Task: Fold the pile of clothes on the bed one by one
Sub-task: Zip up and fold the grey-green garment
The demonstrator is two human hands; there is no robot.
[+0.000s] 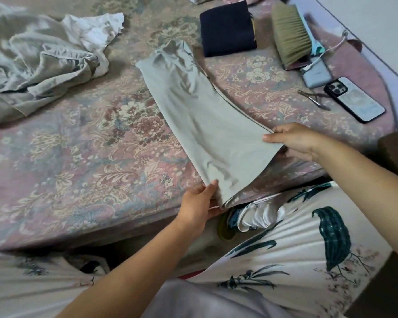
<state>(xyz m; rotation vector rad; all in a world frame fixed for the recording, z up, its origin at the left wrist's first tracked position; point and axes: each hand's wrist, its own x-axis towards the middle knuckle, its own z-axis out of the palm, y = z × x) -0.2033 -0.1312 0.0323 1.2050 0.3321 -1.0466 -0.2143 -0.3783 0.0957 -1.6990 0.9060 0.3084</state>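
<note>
A pale grey-green garment (200, 115) lies folded lengthwise into a long strip across the floral bed (78, 157), running from the middle of the bed to its near edge. My left hand (199, 204) pinches the strip's near left corner at the bed edge. My right hand (294, 140) grips the near right corner, thumb on top. A crumpled pile of grey and white clothes (39, 63) sits at the far left. A folded dark navy garment (226, 28) lies at the back.
On the right side of the bed lie a bristle brush (287, 35), a power bank with cable (317, 74), nail nippers (315, 98) and a phone (354, 99). My patterned clothing (308, 249) fills the lower right, below the bed edge.
</note>
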